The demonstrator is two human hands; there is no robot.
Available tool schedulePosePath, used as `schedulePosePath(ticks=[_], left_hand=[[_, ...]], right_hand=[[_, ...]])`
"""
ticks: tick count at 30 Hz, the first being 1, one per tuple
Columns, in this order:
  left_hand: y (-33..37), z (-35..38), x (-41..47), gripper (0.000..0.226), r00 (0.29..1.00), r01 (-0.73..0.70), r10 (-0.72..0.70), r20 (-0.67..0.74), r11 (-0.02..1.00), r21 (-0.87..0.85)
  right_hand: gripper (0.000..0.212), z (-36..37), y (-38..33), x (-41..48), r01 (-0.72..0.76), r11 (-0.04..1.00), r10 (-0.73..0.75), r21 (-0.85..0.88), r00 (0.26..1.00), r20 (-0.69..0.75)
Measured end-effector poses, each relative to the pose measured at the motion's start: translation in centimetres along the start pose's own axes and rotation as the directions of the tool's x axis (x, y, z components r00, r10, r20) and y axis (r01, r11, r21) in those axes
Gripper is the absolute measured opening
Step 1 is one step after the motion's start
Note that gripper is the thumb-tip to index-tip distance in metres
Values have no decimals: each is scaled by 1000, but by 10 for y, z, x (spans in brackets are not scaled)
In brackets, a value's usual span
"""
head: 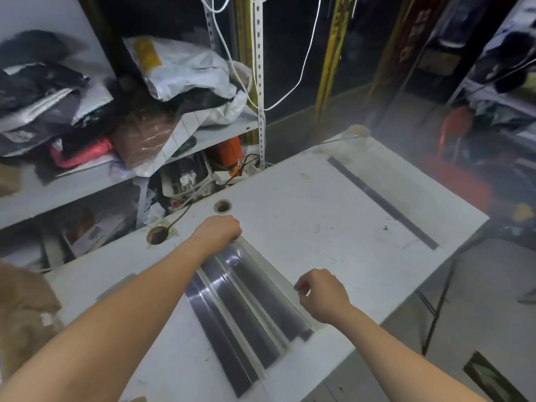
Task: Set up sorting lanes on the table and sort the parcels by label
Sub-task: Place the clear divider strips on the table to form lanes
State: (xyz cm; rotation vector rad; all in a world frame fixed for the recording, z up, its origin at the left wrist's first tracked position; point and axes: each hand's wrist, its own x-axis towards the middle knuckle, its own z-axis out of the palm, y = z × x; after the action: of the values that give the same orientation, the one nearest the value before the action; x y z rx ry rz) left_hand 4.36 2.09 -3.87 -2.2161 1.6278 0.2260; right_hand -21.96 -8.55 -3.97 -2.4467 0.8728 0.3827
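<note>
Several long dark strips with pale edges (246, 309) lie side by side on the white table (304, 216), running from near the front edge toward the far left. My left hand (218, 230) is closed over the far end of these strips. My right hand (322, 294) is curled at the right side of the bundle, its fingertips pinched at the edge of the outermost pale strip. One more dark strip (383, 203) lies flat alone across the right part of the table. Parcels in grey and white bags (185, 71) are piled on the shelf behind.
A metal shelf (87, 181) at the left holds bags, a brown parcel (145, 140) and cables. Two round cable holes (222, 206) pierce the table's far edge. A brown cardboard piece (23, 314) sits at the near left. The floor drops off right of the table.
</note>
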Motion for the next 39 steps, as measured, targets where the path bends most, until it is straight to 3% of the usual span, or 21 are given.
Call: schedulePosePath(ticks=[4, 7, 12, 16, 20, 39], left_hand=[[8, -26, 18, 16, 996, 90, -89, 22, 991, -97], [20, -51, 31, 18, 992, 80, -87, -93, 994, -78], [51, -93, 65, 11, 985, 88, -102, -141, 991, -104], [82, -120, 95, 18, 982, 82, -99, -159, 991, -108], [103, -136, 120, 18, 972, 87, -141, -186, 958, -272], [67, -132, 294, 14, 973, -79, 12, -229, 955, -285]], right_hand=[[32, -18, 35, -11, -22, 1000, 22, -4, 999, -23], [28, -35, 67, -25, -43, 999, 44, 11, 998, -52], [21, -65, 125, -51, -59, 997, 64, 40, 991, -118], [18, -86, 165, -67, -76, 995, 85, 61, 981, -176], [20, -103, 192, -73, -90, 993, 103, 75, 975, -196], [34, -116, 208, 44, -253, 966, 259, 61, 951, -171]])
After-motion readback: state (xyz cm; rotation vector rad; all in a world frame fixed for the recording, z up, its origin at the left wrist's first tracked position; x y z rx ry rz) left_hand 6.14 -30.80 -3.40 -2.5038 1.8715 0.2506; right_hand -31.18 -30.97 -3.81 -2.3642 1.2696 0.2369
